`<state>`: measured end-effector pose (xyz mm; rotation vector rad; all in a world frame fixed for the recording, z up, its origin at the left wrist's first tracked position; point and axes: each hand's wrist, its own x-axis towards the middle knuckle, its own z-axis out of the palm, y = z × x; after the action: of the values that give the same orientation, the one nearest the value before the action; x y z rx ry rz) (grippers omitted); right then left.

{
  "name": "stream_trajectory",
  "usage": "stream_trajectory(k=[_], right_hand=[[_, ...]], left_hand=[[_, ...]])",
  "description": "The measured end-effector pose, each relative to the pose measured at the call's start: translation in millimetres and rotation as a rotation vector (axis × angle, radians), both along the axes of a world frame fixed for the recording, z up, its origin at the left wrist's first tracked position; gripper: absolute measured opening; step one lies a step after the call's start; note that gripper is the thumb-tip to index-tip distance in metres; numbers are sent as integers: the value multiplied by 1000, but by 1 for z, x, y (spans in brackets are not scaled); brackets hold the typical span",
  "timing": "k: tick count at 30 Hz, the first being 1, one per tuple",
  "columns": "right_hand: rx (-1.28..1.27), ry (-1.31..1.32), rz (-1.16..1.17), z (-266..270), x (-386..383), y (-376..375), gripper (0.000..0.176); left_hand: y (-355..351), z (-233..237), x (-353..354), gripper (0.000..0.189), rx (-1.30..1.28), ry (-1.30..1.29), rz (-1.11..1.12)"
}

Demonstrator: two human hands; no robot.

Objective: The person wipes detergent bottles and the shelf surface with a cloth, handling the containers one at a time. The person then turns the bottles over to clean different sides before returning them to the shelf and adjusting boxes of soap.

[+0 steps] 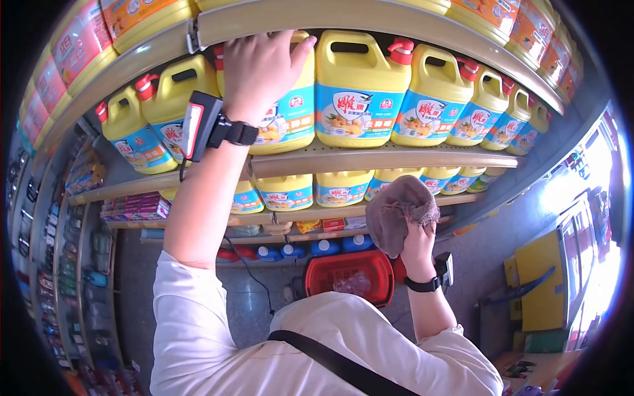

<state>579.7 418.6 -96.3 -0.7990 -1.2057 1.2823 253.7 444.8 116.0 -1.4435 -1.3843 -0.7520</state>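
My left hand (264,69) reaches up to the middle shelf and lies over the top of a yellow detergent jug (294,109). Its thumb sticks out to the right by the jug's handle, while the fingertips are partly hidden at the upper shelf's edge. In my right hand (419,244) is a bunched grey-brown rag (391,214) with a frayed edge, held in front of the lower shelf. Beside the left hand's jug stands another yellow jug (362,92) with a red pump top and a blue and orange label.
More jugs (432,99) line the middle shelf (389,158), with further rows above and below. A red basket (317,277) with clear plastic inside sits on the floor ahead of my body. Blue-capped bottles (323,247) stand low down. A dark cord (254,277) hangs at left.
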Motion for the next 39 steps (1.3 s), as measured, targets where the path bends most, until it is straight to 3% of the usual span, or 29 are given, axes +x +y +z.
stream_trajectory(k=[4, 16, 23, 26, 30, 38, 39], right_hand=[[-164, 110, -21, 2, 17, 3, 43], [-113, 259, -53, 7, 38, 14, 38], [-174, 320, -3, 2, 46, 12, 39], [-116, 338, 38, 4, 50, 7, 39], [-115, 303, -45, 4, 63, 1, 40], [-247, 461, 5, 1, 79, -4, 42], [-218, 437, 21, -7, 77, -3, 42]], left_hand=[[-5, 10, -4, 32, -118, -79, -116], [-12, 27, 6, 34, -350, -136, -16], [3, 12, 54, 37, -327, -187, -111], [26, 10, 73, 44, -205, 53, -214], [24, 10, 82, 43, -240, -14, -218], [-60, 2, 111, 43, -392, -131, -408], [-67, 0, 116, 35, -380, -80, -450]])
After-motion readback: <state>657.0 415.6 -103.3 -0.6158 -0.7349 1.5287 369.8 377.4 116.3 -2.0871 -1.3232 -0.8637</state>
